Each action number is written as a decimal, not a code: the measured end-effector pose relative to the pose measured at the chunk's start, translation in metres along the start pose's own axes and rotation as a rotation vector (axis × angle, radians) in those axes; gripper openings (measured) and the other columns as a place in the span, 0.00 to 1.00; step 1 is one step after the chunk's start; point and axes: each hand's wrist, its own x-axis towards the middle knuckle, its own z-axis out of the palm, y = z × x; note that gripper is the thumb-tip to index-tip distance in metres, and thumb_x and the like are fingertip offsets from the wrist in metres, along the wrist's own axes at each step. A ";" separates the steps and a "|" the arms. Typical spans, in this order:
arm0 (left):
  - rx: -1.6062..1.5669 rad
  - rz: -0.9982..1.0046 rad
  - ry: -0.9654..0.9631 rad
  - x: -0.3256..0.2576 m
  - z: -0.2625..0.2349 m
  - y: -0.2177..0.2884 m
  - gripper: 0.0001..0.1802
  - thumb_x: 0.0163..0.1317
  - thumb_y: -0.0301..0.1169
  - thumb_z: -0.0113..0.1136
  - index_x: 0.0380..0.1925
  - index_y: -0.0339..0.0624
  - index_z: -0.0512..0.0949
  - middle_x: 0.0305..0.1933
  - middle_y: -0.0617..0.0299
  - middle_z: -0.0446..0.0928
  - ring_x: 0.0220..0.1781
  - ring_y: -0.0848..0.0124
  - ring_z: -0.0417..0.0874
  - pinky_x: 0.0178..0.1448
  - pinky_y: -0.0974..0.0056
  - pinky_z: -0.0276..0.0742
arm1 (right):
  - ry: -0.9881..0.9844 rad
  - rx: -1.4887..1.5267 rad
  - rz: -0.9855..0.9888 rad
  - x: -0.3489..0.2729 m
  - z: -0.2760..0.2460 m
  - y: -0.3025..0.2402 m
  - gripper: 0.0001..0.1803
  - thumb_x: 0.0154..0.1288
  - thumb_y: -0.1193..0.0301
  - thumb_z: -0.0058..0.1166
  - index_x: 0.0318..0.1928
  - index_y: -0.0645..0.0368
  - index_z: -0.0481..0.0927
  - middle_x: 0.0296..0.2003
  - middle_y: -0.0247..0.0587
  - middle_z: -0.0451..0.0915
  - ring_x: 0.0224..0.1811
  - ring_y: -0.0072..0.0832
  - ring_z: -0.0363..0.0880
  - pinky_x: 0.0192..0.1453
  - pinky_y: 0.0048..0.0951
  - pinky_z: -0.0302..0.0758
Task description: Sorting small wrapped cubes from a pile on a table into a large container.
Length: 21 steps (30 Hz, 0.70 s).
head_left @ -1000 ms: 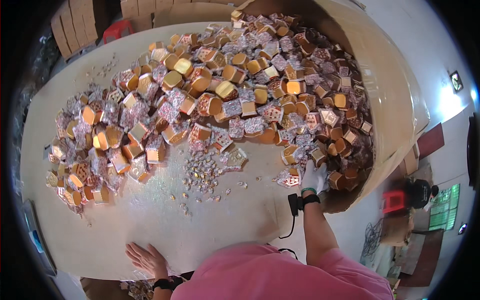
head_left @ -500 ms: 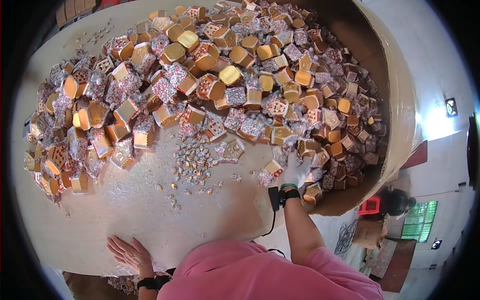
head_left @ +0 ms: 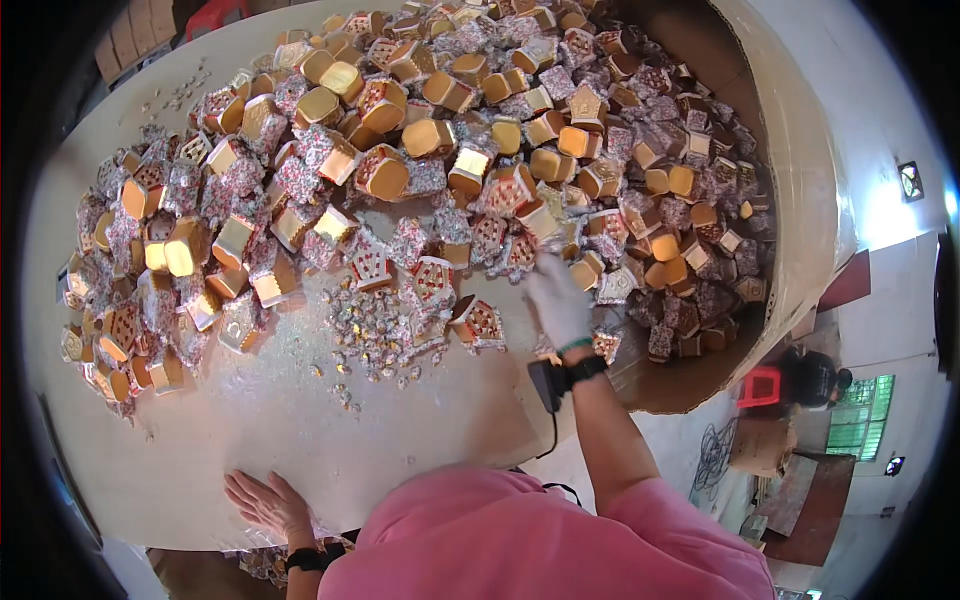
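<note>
A broad heap of small house-shaped boxes (head_left: 380, 175) with gold bases, many in crinkled red-and-white speckled clear wrap, covers the far part of the table (head_left: 200, 430). My right hand (head_left: 558, 305), in a white glove, reaches into the heap's near edge. Its fingertips are blurred against the wrapped boxes, so a grip cannot be made out. Bare and flat, my left hand (head_left: 268, 505) lies on the near left of the table with its fingers spread. Small loose gold-and-white pieces (head_left: 375, 335) are scattered between the hands and the heap.
At the right, a large cardboard container (head_left: 680, 385) with a curved wall opens against the table and holds more boxes. Beneath the near left edge, another open box (head_left: 200, 575) holds similar pieces. A red stool (head_left: 760, 386) and a person (head_left: 810, 378) are farther right.
My right hand has moved left and away from the container's mouth. Several boxes near it have shifted left onto the table, beside the loose pieces. My left hand stays flat on the table.
</note>
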 end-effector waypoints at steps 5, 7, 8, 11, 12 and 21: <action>0.007 0.023 0.022 -0.002 0.006 -0.004 0.38 0.67 0.50 0.42 0.70 0.40 0.50 0.76 0.54 0.48 0.77 0.53 0.44 0.73 0.43 0.43 | 0.584 -0.534 0.016 -0.026 -0.075 0.064 0.23 0.65 0.57 0.48 0.49 0.64 0.77 0.49 0.51 0.79 0.53 0.46 0.75 0.60 0.36 0.68; 0.018 0.017 0.021 -0.003 0.007 -0.005 0.38 0.68 0.50 0.42 0.70 0.40 0.50 0.76 0.53 0.47 0.77 0.53 0.44 0.73 0.43 0.43 | 0.546 -0.255 0.452 -0.030 -0.090 0.072 0.26 0.67 0.56 0.46 0.53 0.65 0.75 0.53 0.50 0.77 0.58 0.44 0.72 0.64 0.34 0.65; 0.024 0.015 0.014 -0.004 0.008 -0.005 0.37 0.68 0.50 0.41 0.70 0.40 0.50 0.76 0.53 0.48 0.77 0.53 0.44 0.73 0.43 0.43 | 0.526 -0.123 0.414 -0.026 -0.088 0.077 0.28 0.67 0.56 0.46 0.56 0.66 0.72 0.55 0.50 0.74 0.60 0.42 0.70 0.65 0.33 0.62; 0.045 0.022 0.010 -0.001 0.005 -0.004 0.37 0.68 0.51 0.39 0.70 0.40 0.50 0.76 0.53 0.48 0.77 0.53 0.43 0.73 0.43 0.43 | 0.478 0.288 0.320 -0.002 -0.063 0.130 0.34 0.68 0.55 0.45 0.64 0.69 0.62 0.64 0.50 0.66 0.65 0.38 0.63 0.69 0.30 0.55; 0.043 0.024 0.006 0.000 0.003 -0.002 0.37 0.69 0.51 0.39 0.70 0.40 0.50 0.76 0.53 0.47 0.77 0.53 0.43 0.73 0.43 0.43 | 0.511 0.358 0.220 0.010 -0.057 0.159 0.35 0.68 0.54 0.46 0.64 0.69 0.62 0.63 0.50 0.67 0.65 0.38 0.63 0.69 0.31 0.56; 0.049 0.007 -0.020 -0.001 0.002 0.001 0.38 0.69 0.52 0.39 0.70 0.39 0.49 0.76 0.52 0.46 0.77 0.51 0.43 0.72 0.41 0.45 | 0.242 -0.067 0.006 0.035 0.036 0.045 0.33 0.65 0.56 0.50 0.62 0.67 0.65 0.61 0.54 0.68 0.65 0.44 0.64 0.68 0.37 0.58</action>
